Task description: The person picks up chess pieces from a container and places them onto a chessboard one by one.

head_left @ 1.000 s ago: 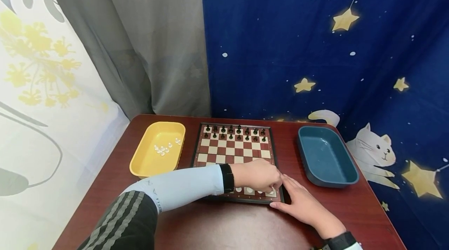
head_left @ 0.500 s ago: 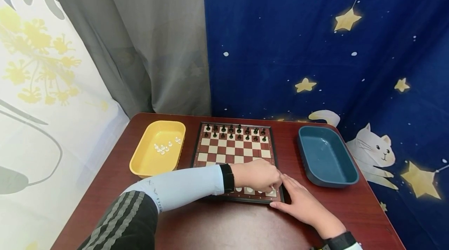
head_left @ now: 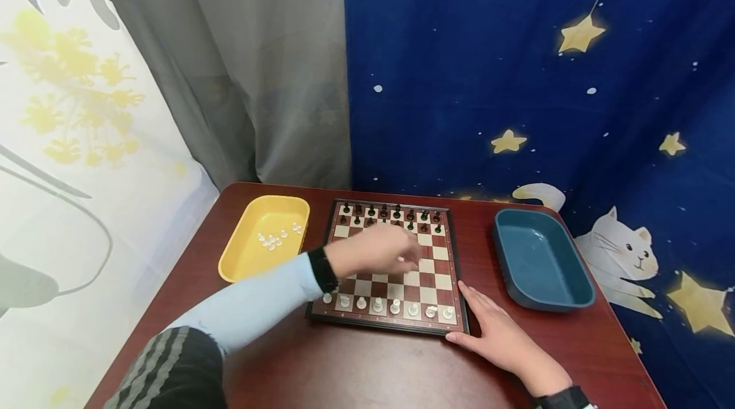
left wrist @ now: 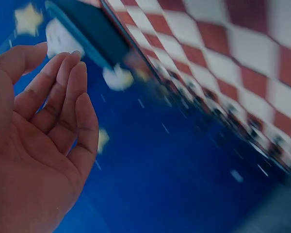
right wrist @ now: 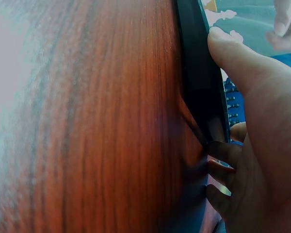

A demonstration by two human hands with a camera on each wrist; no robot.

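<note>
My left hand [head_left: 379,251] hangs over the middle of the chessboard [head_left: 427,295], its fingers loosely bent. In the left wrist view its palm [left wrist: 39,160] faces the camera with nothing in it. A row of white chess pieces [head_left: 395,306] stands along the near edge. At the far edge are two rows of black chess pieces [head_left: 397,212], partly covered by my left hand. My right hand [head_left: 498,334] rests against the board's near right corner, thumb at the front edge and fingers along the side. In the right wrist view the thumb [right wrist: 237,60] touches the black board frame [right wrist: 199,58].
To the left of the board is a yellow tray [head_left: 244,262] with several small white chess pieces [head_left: 272,242] in it. A blue tray [head_left: 548,275] stands to the right. Curtains hang behind the reddish-brown table [head_left: 367,364].
My left hand has left the board's near right corner and moved back and to the left, uncovering the near row of white pieces. My right hand stays at the corner.
</note>
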